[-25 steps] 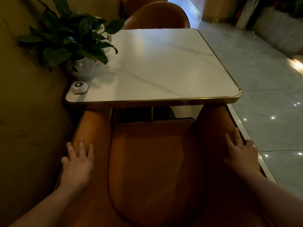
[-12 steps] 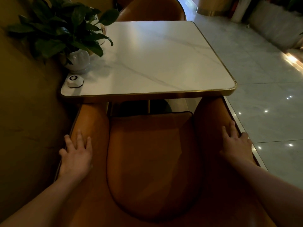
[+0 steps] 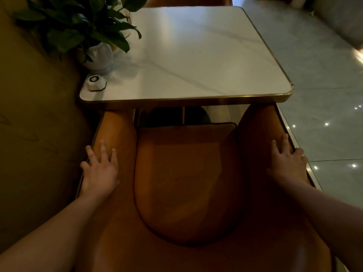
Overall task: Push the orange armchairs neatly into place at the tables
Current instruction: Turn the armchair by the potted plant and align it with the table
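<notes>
**Two-handed push: orange armchair [image 3: 186, 183] square to the bench [image 3: 196, 55]**

Seen from the head view, the armchair sits directly ahead of and below the person. Its front-to-back axis runs straight away toward the bench's near edge. The front tips of both armrests reach just under that gilt edge, and the seat cushion stops a little short of it.

The left hand [image 3: 100, 171] lies flat on the left armrest with its fingers spread and straight, gripping nothing. The right hand [image 3: 287, 163] rests the same way on the right armrest, its outer fingers draped over the outer rim. The two are about level, with the right slightly further forward. Any remaining travel looks like an even shove along that axis. The wall [image 3: 39, 114] is close beside the left armrest, so there seems to be little room for drift that way.

Under the bench it is dark, so its pedestal and the chair legs cannot be made out, nor how much slack remains. The chair back is cut off at the bottom edge. Only a sliver of a second armchair [image 3: 186, 1] shows at the far side. A plant [image 3: 78, 26] in a vase [image 3: 100, 55] and a call button [image 3: 96, 83] occupy the bench's left corner.
</notes>
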### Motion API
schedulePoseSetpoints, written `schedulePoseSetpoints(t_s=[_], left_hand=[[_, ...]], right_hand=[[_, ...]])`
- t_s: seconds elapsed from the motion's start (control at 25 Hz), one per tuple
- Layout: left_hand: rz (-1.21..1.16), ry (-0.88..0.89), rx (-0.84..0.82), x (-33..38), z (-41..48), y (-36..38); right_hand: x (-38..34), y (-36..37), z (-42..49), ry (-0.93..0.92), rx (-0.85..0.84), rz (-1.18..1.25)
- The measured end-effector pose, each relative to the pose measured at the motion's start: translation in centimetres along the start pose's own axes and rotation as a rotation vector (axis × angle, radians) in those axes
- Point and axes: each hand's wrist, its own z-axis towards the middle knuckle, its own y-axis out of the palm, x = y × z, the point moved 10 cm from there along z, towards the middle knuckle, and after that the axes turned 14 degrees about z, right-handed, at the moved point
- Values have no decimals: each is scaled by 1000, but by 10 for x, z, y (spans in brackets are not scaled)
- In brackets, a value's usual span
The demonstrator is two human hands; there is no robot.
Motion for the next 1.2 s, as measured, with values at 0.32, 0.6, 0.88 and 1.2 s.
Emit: schedulePoseSetpoints(t_s=[0.32, 0.6, 0.88, 1.2], left_hand=[[-16, -11, -1, 1, -2, 1], [-138, 8, 38, -1, 0, 1], [-358, 9, -105, 10, -49, -26], [-389, -16, -76, -15, -106, -91]], right_hand=[[4, 5, 3, 0, 32, -8], [7, 8, 6, 7, 16, 1], [-6, -15, -27, -125, -52, 61], [-42, -67, -82, -246, -75, 234]])
